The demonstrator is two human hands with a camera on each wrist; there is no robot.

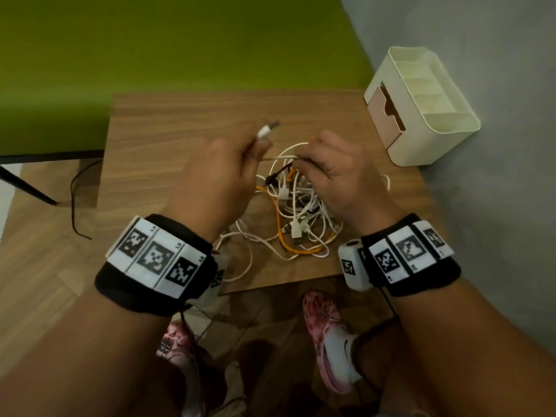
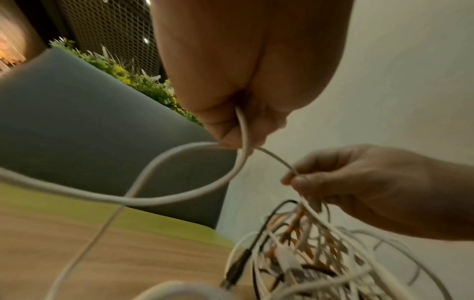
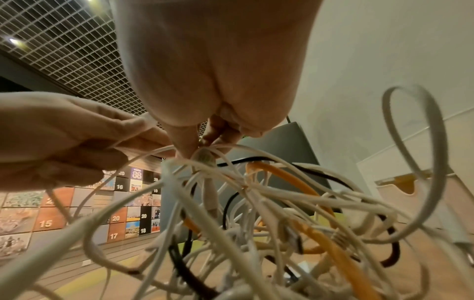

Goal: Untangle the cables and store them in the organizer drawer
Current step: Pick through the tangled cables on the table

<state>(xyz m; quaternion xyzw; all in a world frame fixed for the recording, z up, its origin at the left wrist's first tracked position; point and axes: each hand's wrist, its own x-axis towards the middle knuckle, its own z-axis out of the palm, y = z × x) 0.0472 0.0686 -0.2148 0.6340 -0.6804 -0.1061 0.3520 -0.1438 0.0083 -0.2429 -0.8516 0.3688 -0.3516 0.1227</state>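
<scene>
The wooden table (image 1: 168, 139) is small; its near edge runs just behind both wrists, its left edge drops to wood floor, and its far edge meets a green surface (image 1: 150, 40). A grey wall (image 1: 496, 176) bounds the right side. The left and far-left parts of the tabletop lie bare; the cable tangle (image 1: 298, 212) occupies the centre-right, with one white loop overhanging the near edge.

One cream organizer (image 1: 421, 106) stands at the table's far right corner against the wall, with one pink drawer (image 1: 383, 118) pulled partly out on the side facing the table.

Two hands are raised above the tangle, backs to the head camera. The left hand (image 1: 216, 173) has fingers curled onto a white cable (image 2: 179, 198), its white USB plug (image 1: 265, 131) projecting beyond the fingertips. The right hand (image 1: 340, 173) pinches a thin white strand (image 2: 277, 158) between thumb and fingertips, lifting part of the tangle; this strand runs taut across to the left hand.

Count: one orange cable (image 1: 281, 230), at least one black cable (image 1: 278, 174), several white cables, number not separable. Two patterned pink shoes (image 1: 328, 335) show beneath the table edge
</scene>
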